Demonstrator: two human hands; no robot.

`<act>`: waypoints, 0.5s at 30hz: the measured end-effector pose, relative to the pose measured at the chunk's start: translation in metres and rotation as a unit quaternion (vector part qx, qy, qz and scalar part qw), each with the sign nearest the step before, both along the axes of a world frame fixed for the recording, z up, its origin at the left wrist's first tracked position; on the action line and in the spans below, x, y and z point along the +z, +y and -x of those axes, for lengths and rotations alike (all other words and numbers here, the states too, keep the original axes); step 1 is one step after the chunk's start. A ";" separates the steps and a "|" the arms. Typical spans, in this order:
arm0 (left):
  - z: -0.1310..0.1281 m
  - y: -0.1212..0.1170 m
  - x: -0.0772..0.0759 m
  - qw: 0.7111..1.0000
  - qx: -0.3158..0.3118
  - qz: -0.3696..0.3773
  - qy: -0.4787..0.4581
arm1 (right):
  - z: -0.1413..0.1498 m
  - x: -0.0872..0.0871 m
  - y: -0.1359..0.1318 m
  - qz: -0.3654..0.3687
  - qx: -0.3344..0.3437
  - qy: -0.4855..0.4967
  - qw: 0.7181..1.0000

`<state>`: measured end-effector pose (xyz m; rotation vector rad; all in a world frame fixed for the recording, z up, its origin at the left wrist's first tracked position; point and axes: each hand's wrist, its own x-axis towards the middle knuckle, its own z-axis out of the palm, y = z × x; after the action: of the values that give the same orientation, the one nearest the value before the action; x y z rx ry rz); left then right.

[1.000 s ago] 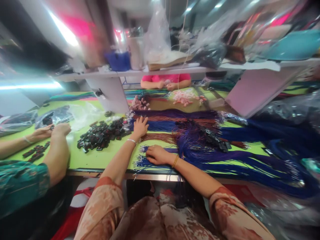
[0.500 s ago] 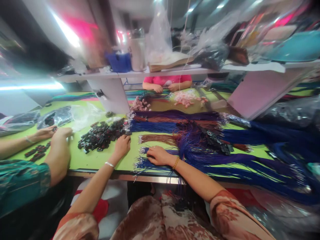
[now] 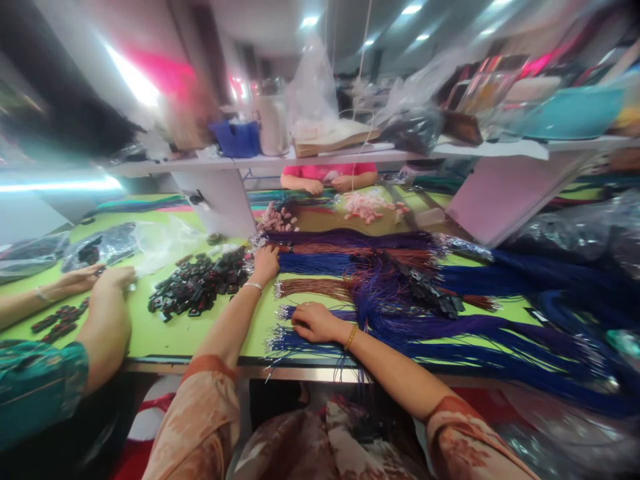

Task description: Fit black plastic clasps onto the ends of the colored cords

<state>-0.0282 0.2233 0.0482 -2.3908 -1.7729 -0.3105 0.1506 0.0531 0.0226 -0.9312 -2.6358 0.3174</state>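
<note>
My left hand [image 3: 265,263] reaches over the metal-tipped left ends of the wire bundles, at the end of a blue bundle [image 3: 315,265]. Its fingers are curled together, and whatever is between them is hidden. Nearer to me, my right hand [image 3: 316,323] lies curled over the front blue wires [image 3: 287,341], close to their crimped tips. Between the two hands runs a brown wire bundle [image 3: 315,289]. Left of my left hand is a heap of small black plastic connector housings [image 3: 187,290].
Black connectors [image 3: 430,287] lie across the wires at right. A co-worker's hands [image 3: 95,283] work at left beside a few dark pieces [image 3: 60,319]. Opposite, a person in pink [image 3: 330,175] sits behind pink parts [image 3: 367,205]. A loaded shelf [image 3: 320,159] crosses above the table.
My left hand came back from the wire ends toward the black heap, then moved forward again to the wire ends. My right hand stays in place on the blue wires.
</note>
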 end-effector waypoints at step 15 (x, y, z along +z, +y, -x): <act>0.053 -0.055 0.007 0.998 -0.053 -0.034 0.020 | 0.005 0.001 0.000 0.008 -0.006 -0.008 1.000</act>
<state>-0.0809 0.1678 0.0549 -2.4305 -1.5962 -0.3259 0.1461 0.0529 0.0239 -0.9591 -2.6448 0.3304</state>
